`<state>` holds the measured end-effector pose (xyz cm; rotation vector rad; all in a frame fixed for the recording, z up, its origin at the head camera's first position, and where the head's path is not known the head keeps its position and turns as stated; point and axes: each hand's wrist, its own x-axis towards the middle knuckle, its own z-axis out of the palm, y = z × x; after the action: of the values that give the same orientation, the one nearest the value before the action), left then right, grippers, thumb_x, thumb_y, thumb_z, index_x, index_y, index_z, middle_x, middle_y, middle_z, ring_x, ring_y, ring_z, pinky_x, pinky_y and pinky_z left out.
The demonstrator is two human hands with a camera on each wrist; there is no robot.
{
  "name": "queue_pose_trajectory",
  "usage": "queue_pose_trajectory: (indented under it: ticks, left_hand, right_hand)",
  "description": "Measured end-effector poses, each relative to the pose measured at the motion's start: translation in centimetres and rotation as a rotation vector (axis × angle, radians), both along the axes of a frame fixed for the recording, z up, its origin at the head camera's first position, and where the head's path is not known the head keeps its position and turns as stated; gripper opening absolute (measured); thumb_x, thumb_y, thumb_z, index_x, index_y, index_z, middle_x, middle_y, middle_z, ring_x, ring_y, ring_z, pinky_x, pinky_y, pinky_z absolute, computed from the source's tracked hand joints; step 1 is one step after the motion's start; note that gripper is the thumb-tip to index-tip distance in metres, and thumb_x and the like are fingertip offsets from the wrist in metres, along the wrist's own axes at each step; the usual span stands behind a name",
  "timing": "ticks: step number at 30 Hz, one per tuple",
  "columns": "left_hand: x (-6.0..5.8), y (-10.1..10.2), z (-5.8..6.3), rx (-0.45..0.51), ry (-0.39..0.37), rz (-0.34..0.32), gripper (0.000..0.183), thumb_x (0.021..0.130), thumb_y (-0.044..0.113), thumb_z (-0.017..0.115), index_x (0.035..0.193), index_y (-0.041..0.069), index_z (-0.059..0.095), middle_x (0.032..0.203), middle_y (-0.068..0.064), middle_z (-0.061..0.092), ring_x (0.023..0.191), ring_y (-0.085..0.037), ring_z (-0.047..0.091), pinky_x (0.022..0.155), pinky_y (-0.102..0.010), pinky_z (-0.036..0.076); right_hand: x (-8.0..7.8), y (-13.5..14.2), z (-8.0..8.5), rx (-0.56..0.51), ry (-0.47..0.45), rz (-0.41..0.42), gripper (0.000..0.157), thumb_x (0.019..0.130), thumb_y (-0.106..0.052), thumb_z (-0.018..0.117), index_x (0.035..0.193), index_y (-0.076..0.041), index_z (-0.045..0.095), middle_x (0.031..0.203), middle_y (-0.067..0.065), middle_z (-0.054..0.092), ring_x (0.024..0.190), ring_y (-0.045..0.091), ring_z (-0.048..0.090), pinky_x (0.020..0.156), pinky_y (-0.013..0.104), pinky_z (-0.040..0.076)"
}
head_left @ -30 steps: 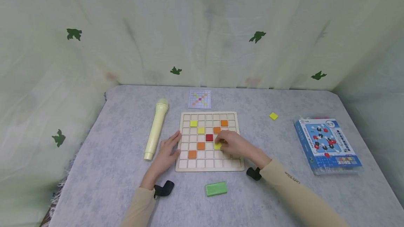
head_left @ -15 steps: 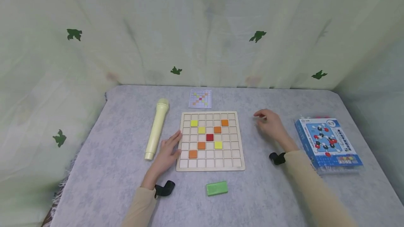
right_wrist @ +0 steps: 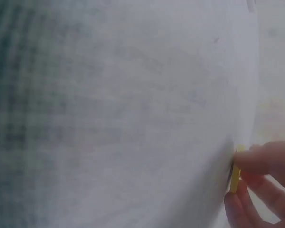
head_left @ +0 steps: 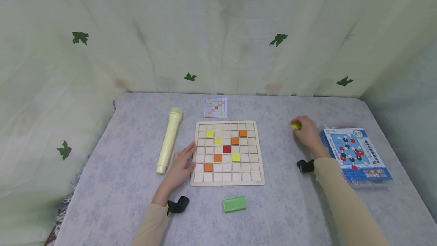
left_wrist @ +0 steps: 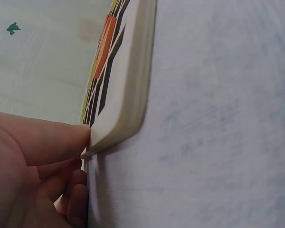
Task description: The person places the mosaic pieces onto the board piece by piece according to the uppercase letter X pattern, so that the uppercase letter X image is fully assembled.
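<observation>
A wooden grid board (head_left: 227, 181) lies flat on the table, with yellow, orange and red square tiles in a crossing diagonal pattern. My left hand (head_left: 179, 167) rests at the board's left edge, fingers fairly straight, and its thumb (left_wrist: 61, 142) touches the rim in the left wrist view. Right of the board, my right hand (head_left: 308, 132) pinches a yellow tile (head_left: 296, 125) between thumb and fingers. The right wrist view has this yellow tile (right_wrist: 236, 173) on edge, close to the tabletop. Its lower contact with the cloth is hard to make out.
Behind the board lies a small pattern card (head_left: 216, 108). A pale yellow microphone-shaped tube (head_left: 168, 139) is on the left. In front sits a green block (head_left: 234, 204). A blue box with molecule pictures (head_left: 356, 155) stands beside the right forearm.
My right hand has left a yellow tile on the board, moved right across the table, and taken hold of the loose yellow tile there. The left hand stays at the board's edge.
</observation>
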<state>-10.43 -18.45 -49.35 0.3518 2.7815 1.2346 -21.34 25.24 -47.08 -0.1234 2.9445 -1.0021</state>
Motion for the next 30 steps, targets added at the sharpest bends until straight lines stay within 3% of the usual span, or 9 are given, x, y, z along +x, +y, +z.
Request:
queue_pose_trajectory:
  ticks: [4,7,13,16,19,23,30]
  left_hand:
    - [0.0,0.0,0.0,0.002,-0.002,0.001,0.06,0.09,-0.002,0.057,0.145,-0.004,0.033,0.155,-0.012,0.025,0.116,-0.03,0.032,0.091,-0.043,0.03]
    - [0.0,0.0,0.0,0.005,0.001,-0.001,0.059,0.09,-0.002,0.057,0.145,-0.004,0.034,0.155,-0.012,0.025,0.116,-0.03,0.032,0.09,-0.043,0.03]
    - [0.0,0.0,0.0,0.014,0.001,0.001,0.059,0.091,-0.002,0.057,0.145,-0.004,0.033,0.155,-0.012,0.025,0.116,-0.029,0.032,0.091,-0.043,0.03]
    - [0.0,0.0,0.0,0.013,0.002,0.002,0.059,0.091,-0.002,0.056,0.145,-0.004,0.033,0.155,-0.012,0.025,0.116,-0.029,0.032,0.09,-0.043,0.03]
    - [0.0,0.0,0.0,0.012,0.006,0.0,0.059,0.091,-0.002,0.056,0.145,-0.004,0.033,0.155,-0.012,0.025,0.115,-0.029,0.032,0.09,-0.042,0.03]
    - [0.0,0.0,0.0,0.012,0.008,-0.004,0.059,0.091,-0.003,0.057,0.145,-0.005,0.034,0.155,-0.012,0.025,0.115,-0.03,0.032,0.09,-0.042,0.03]
    - [0.0,-0.1,0.0,0.016,0.017,-0.009,0.059,0.089,-0.004,0.057,0.144,-0.006,0.035,0.154,-0.013,0.026,0.112,-0.03,0.033,0.088,-0.042,0.03]
  right_hand:
    - [0.6,-1.4,0.3,-0.017,-0.01,0.038,0.029,0.087,0.005,0.056,0.115,0.006,0.059,0.119,0.024,0.052,0.108,0.038,0.048,0.092,0.052,0.039]
    - [1.8,-3.7,0.4,-0.041,0.01,0.113,0.028,0.086,0.004,0.06,0.113,0.004,0.06,0.115,0.02,0.055,0.105,0.035,0.052,0.089,0.048,0.043]
    - [5.5,-8.5,0.3,-0.097,0.109,0.439,0.026,0.079,0.007,0.067,0.104,-0.002,0.065,0.104,0.007,0.061,0.093,0.022,0.058,0.081,0.037,0.049]
    - [7.1,-10.1,0.5,-0.11,0.097,0.587,0.028,0.077,0.009,0.065,0.101,-0.006,0.066,0.101,0.001,0.061,0.088,0.016,0.055,0.077,0.032,0.048]
    - [8.2,-11.2,0.6,-0.088,0.076,0.68,0.031,0.076,0.011,0.061,0.101,-0.008,0.065,0.101,-0.001,0.061,0.087,0.015,0.052,0.076,0.03,0.045]
    - [8.9,-11.9,0.6,-0.051,0.055,0.724,0.034,0.076,0.012,0.059,0.102,-0.009,0.065,0.104,-0.003,0.062,0.096,0.014,0.053,0.083,0.031,0.045]
    - [9.2,-12.2,0.5,-0.004,0.05,0.688,0.034,0.078,0.011,0.057,0.103,-0.011,0.066,0.104,-0.005,0.061,0.096,0.013,0.051,0.083,0.03,0.045]
